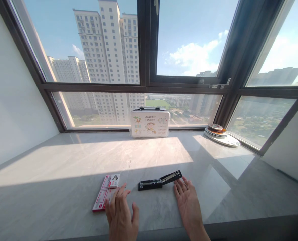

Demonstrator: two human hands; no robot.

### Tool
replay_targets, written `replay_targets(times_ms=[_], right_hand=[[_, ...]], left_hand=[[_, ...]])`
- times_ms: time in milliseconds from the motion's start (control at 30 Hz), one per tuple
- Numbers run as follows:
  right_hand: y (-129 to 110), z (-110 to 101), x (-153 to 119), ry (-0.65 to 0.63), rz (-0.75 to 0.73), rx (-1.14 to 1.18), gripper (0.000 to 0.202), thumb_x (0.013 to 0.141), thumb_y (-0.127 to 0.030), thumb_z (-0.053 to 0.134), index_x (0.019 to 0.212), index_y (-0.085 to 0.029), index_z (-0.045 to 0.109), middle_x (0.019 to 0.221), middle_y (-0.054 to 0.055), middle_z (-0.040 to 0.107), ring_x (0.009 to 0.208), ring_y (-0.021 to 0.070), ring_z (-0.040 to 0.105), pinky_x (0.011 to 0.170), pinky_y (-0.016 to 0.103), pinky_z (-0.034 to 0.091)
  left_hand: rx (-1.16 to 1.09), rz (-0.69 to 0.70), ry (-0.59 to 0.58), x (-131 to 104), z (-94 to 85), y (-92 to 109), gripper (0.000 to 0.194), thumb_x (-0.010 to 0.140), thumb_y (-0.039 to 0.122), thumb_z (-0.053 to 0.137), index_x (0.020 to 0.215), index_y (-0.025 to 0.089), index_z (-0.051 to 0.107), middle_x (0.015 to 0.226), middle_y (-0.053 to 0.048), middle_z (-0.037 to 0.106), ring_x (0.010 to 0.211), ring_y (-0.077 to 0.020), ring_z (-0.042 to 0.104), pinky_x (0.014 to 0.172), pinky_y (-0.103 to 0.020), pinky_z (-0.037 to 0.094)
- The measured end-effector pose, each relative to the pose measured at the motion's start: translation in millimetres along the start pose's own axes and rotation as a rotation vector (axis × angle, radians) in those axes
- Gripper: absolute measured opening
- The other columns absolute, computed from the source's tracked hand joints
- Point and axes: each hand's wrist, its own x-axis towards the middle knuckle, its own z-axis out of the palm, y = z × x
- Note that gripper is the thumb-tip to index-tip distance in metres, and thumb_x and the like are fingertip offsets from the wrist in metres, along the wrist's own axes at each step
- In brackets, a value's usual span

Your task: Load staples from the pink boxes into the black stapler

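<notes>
A black stapler lies opened out on the grey marble sill, its right part tilted upward. My right hand is palm up beside the stapler's right end, fingers stretched; whether the fingertips touch it I cannot tell. To the left, my left hand is held palm down with its fingers apart, nothing in it. It partly covers the red and white flat boxes. On top of these, at the far end, sits a small white and red box with a stapler picture.
A white case with cartoon prints and a dark handle stands against the window. Several stacked plates or lids are at the back right corner. The marble sill has its front edge near my wrists.
</notes>
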Motion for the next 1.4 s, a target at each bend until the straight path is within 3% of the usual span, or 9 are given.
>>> replay_targets(times_ms=[133,233,400,533,633,867,967,1233,1400], right_hand=[[-7.5,-32.1,-17.6,-0.028,0.055,-0.178,0.063,0.078,-0.057,0.071,0.128,-0.022,0.055,0.121,0.008,0.068,0.119,0.0266,0.063,0.1,0.041,0.053],[-8.5,-34.1,-26.6,-0.226,0.102,-0.522,0.059,0.079,-0.061,0.068,0.122,-0.021,0.06,0.1,0.006,0.071,0.085,0.0233,0.07,0.074,0.035,0.058],[-3.7,5.5,-38.1,-0.433,-0.114,-1.239,0.04,0.094,-0.058,0.047,0.097,-0.023,0.068,0.061,-0.001,0.063,0.057,0.0171,0.06,0.056,0.026,0.039],[1.3,25.6,-31.1,-0.56,-0.162,-1.343,0.045,0.098,-0.051,0.044,0.073,-0.019,0.063,0.062,0.002,0.065,0.06,0.0162,0.059,0.055,0.025,0.033],[-1.1,15.9,-14.3,-0.55,-0.149,-1.332,0.043,0.097,-0.05,0.047,0.073,-0.017,0.062,0.066,0.003,0.066,0.062,0.0164,0.059,0.055,0.024,0.033],[-22.6,-15.1,2.7,-0.413,-0.187,-1.511,0.031,0.095,-0.047,0.052,0.084,-0.019,0.062,0.061,-0.001,0.063,0.058,0.0157,0.056,0.054,0.024,0.031],[-31.4,1.4,-6.2,-0.474,-0.282,-1.608,0.021,0.092,-0.041,0.058,0.091,-0.022,0.066,0.061,-0.003,0.062,0.059,0.0153,0.057,0.055,0.025,0.029],[-38.8,73.1,-13.3,-0.932,-0.429,-1.937,0.013,0.077,-0.03,0.069,0.084,-0.031,0.08,0.079,0.003,0.075,0.079,0.0235,0.067,0.063,0.028,0.032],[-37.2,84.5,-8.7,-1.077,-0.5,-2.029,0.013,0.077,-0.028,0.066,0.078,-0.023,0.078,0.075,0.006,0.074,0.074,0.0239,0.068,0.062,0.028,0.032]], left_hand=[[0.178,-0.122,0.012,-8.9,-12.9,-43.6,0.045,0.091,0.03,0.053,0.135,0.02,0.055,0.152,-0.016,0.04,0.141,-0.0375,0.033,0.115,-0.067,0.018],[0.166,-0.07,-0.067,-19.0,-19.4,-61.3,0.04,0.09,0.034,0.055,0.13,0.029,0.062,0.149,-0.011,0.045,0.137,-0.0371,0.039,0.112,-0.066,0.026],[-0.248,0.169,-0.432,-10.1,-23.3,-28.4,0.039,0.092,0.027,0.055,0.128,0.04,0.064,0.122,-0.003,0.067,0.111,-0.0242,0.061,0.097,-0.038,0.05],[-0.498,0.168,-0.558,14.6,-17.4,15.8,0.053,0.083,0.019,0.065,0.133,0.035,0.06,0.124,-0.002,0.068,0.115,-0.024,0.06,0.103,-0.036,0.047],[-0.569,0.13,-0.566,27.1,-8.8,24.7,0.052,0.078,0.02,0.071,0.129,0.032,0.063,0.123,-0.002,0.068,0.116,-0.0248,0.059,0.104,-0.037,0.045],[-0.655,0.11,-0.548,30.1,-0.6,5.4,0.04,0.081,0.025,0.071,0.12,0.029,0.066,0.118,-0.003,0.068,0.113,-0.0247,0.058,0.101,-0.037,0.046],[-0.66,0.102,-0.553,30.2,-2.4,6.0,0.043,0.08,0.024,0.072,0.122,0.03,0.065,0.118,-0.003,0.068,0.113,-0.0247,0.058,0.101,-0.036,0.045],[-0.661,0.088,-0.56,31.9,-6.1,5.9,0.041,0.079,0.026,0.073,0.119,0.029,0.066,0.114,-0.002,0.068,0.11,-0.0243,0.057,0.096,-0.034,0.044],[-0.667,0.049,-0.561,31.9,-9.4,5.9,0.038,0.077,0.026,0.074,0.114,0.029,0.067,0.111,-0.001,0.069,0.107,-0.023,0.058,0.092,-0.031,0.046]])
